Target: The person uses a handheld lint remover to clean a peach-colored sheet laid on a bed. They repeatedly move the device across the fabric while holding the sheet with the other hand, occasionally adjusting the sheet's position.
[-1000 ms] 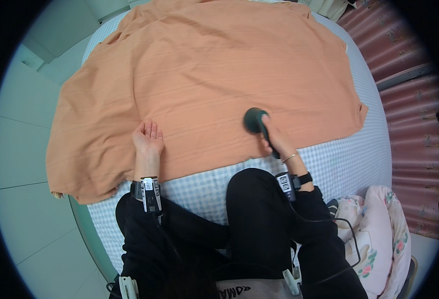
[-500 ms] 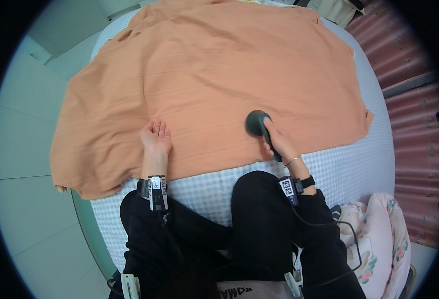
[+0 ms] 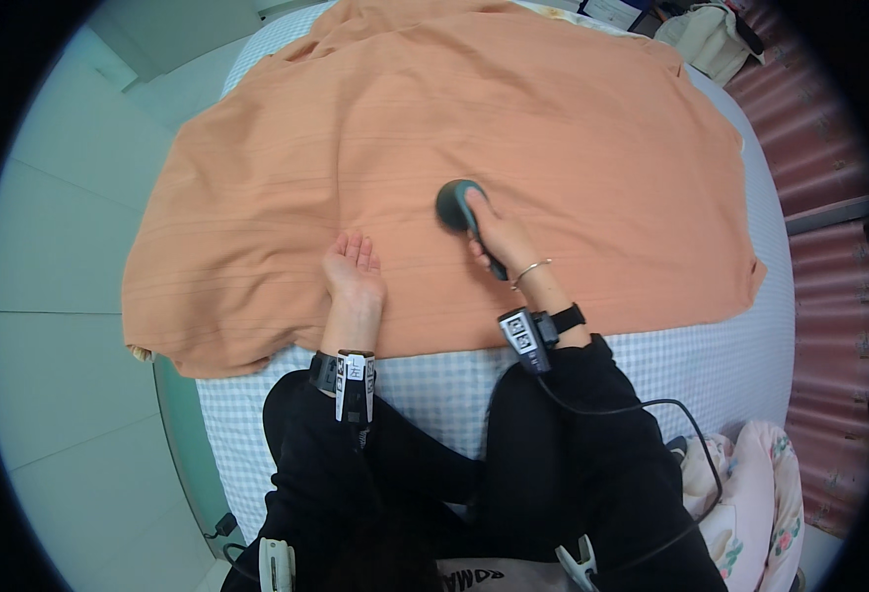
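A dark green fabric shaver [image 3: 454,205] with a round head and a slim handle rests on the orange blanket [image 3: 592,197]. My right hand [image 3: 499,235] is wrapped round its handle, the thumb stretched along the top near the head. To the left of it, my left hand [image 3: 354,271] lies palm up on the blanket, fingers loosely curled and nothing in them. The underside of the shaver's head, against the cloth, is hidden.
Under the blanket is a blue-and-white checked bedsheet [image 3: 434,385]. A cable [image 3: 642,405] trails from the device on my right wrist. Floral bedding [image 3: 750,493] is heaped at the lower right; a pinkish-red curtain [image 3: 829,286] hangs beyond the bed. A beige bag [image 3: 711,44] sits far right.
My right hand has slid the fabric shaver left and a little farther away across the blanket. The whole view has shifted slightly; my left hand stays at about the same spot on the cloth.
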`<state>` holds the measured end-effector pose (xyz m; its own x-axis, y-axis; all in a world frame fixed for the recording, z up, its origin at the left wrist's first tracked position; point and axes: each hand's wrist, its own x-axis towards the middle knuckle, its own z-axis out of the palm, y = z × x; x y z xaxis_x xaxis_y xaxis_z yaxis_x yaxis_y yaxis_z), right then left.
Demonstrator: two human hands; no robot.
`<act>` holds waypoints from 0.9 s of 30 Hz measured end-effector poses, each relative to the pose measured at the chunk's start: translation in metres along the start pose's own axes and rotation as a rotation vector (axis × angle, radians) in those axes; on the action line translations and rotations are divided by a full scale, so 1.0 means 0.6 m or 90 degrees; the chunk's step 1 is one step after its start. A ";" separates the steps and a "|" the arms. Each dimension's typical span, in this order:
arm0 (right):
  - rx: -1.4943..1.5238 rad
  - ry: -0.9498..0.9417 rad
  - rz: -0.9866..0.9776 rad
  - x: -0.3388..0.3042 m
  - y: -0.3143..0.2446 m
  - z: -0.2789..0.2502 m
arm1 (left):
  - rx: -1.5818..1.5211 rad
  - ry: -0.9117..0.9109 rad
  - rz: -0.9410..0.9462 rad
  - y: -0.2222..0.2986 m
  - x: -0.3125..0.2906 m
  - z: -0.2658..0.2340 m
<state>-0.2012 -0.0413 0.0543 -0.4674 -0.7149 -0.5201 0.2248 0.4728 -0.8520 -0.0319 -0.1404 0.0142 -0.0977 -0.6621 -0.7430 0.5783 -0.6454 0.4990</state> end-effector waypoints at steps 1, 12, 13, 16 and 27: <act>-0.020 -0.006 0.002 0.001 0.000 0.021 | 0.003 -0.002 0.004 0.000 0.001 -0.001; -0.062 -0.010 0.007 0.012 0.004 0.034 | 0.019 -0.002 0.002 0.002 -0.006 0.008; -0.068 0.031 0.050 0.013 0.005 0.003 | 0.021 0.003 0.006 0.001 -0.006 0.009; -0.021 0.127 0.084 0.004 0.013 -0.084 | 0.025 -0.001 0.001 0.003 -0.011 0.011; 0.047 0.098 0.007 0.004 0.013 -0.082 | -0.013 -0.138 -0.137 0.004 -0.049 0.083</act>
<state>-0.2426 -0.0141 0.0496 -0.5891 -0.6192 -0.5192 0.2909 0.4370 -0.8511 -0.0678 -0.1414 0.0595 -0.3885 -0.5780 -0.7176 0.5410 -0.7735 0.3302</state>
